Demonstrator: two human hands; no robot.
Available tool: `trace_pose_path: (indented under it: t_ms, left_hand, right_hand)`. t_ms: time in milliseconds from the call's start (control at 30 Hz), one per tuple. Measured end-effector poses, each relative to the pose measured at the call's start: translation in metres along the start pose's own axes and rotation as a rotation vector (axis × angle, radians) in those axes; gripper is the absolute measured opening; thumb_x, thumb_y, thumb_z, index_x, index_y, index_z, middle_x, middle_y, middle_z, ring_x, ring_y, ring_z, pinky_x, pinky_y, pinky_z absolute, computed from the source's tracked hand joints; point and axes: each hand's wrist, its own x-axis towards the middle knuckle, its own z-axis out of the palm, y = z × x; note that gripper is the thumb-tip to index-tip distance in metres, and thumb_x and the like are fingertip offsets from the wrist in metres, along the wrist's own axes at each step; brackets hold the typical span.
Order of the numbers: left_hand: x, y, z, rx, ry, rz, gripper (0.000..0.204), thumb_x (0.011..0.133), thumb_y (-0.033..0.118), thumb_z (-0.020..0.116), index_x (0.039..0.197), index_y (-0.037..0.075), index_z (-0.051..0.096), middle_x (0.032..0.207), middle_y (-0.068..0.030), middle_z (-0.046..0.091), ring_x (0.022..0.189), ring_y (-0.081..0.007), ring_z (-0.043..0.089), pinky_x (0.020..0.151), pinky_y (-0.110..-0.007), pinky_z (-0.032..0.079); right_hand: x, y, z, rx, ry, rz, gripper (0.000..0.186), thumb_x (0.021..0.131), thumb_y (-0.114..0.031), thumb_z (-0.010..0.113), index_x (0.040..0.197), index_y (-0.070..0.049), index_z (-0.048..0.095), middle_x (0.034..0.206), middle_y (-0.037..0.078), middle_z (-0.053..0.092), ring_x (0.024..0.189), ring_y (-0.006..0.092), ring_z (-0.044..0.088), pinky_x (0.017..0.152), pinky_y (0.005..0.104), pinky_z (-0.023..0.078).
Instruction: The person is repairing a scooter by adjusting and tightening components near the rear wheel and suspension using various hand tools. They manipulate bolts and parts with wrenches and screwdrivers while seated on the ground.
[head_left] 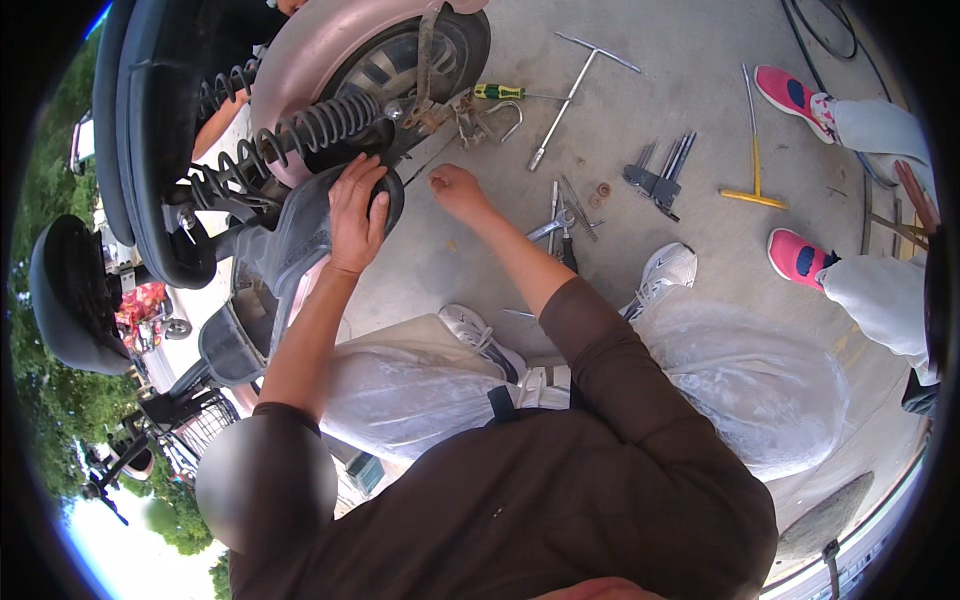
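Fingers slightly apart, your left hand (355,215) rests over black cover (308,215), on your side of wheel (468,50); laid on, not clamped. Your right hand (460,194), also on your side of wheel, has fingers curled; cannot tell whether they hold anything. Spring (335,122) sits left of wheel. Screwdriver (492,91) lies just right of wheel, T-wrench (557,119) further right, hex keys (656,188) beyond, nearer you than wheel.
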Motion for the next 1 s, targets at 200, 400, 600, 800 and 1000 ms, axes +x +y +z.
trace_pose_path:
  t_ms: [200, 400, 600, 800, 1000]
  left_hand:
    - [-0.001, 0.003, 0.003, 0.021, -0.044, -0.019, 0.033, 0.092, 0.024, 0.043, 0.11, 0.0, 0.056, 0.12, -0.0161, 0.054, 0.119, -0.0337, 0.045, 0.1, -0.04, 0.03]
    - [0.002, 0.002, 0.004, 0.057, -0.065, -0.022, 0.037, 0.093, 0.028, 0.042, 0.11, 0.0, 0.057, 0.119, -0.0161, 0.054, 0.119, -0.0337, 0.045, 0.099, -0.04, 0.03]
    - [0.003, 0.0, 0.006, 0.059, -0.067, -0.011, 0.039, 0.093, 0.031, 0.042, 0.111, 0.0, 0.057, 0.119, -0.0154, 0.054, 0.118, -0.0341, 0.045, 0.098, -0.041, 0.03]
    - [0.0, -0.001, 0.005, 0.052, -0.078, -0.026, 0.039, 0.093, 0.031, 0.042, 0.111, 0.001, 0.057, 0.118, -0.0149, 0.054, 0.118, -0.0338, 0.045, 0.097, -0.041, 0.031]
    - [0.002, -0.002, 0.006, 0.058, -0.085, -0.034, 0.037, 0.092, 0.031, 0.045, 0.111, 0.002, 0.058, 0.118, -0.0138, 0.054, 0.118, -0.0324, 0.046, 0.096, -0.04, 0.032]
  right_hand:
    - [0.021, -0.028, 0.025, -0.465, 0.14, -0.227, 0.022, 0.081, -0.016, 0.053, 0.095, -0.001, 0.061, 0.087, 0.018, 0.064, 0.079, 0.0337, 0.063, 0.07, 0.0412, 0.05]
    - [0.038, -0.038, 0.021, -0.777, -0.056, -0.406, 0.014, 0.074, -0.008, 0.055, 0.079, -0.008, 0.068, 0.08, 0.014, 0.066, 0.075, 0.0305, 0.065, 0.063, 0.0406, 0.051]
    - [0.043, -0.031, 0.021, -0.832, -0.026, -0.518, 0.01, 0.071, -0.006, 0.055, 0.074, -0.008, 0.064, 0.074, 0.011, 0.065, 0.07, 0.0261, 0.066, 0.056, 0.0379, 0.05]
    - [0.053, -0.02, 0.004, -1.064, -0.09, -0.501, 0.012, 0.071, -0.006, 0.056, 0.078, -0.008, 0.066, 0.075, 0.011, 0.066, 0.069, 0.0234, 0.066, 0.054, 0.0331, 0.05]
    - [0.05, -0.02, 0.006, -1.008, 0.087, -0.458, 0.009, 0.071, -0.008, 0.057, 0.074, -0.008, 0.065, 0.07, 0.008, 0.063, 0.065, 0.022, 0.065, 0.052, 0.0337, 0.049]
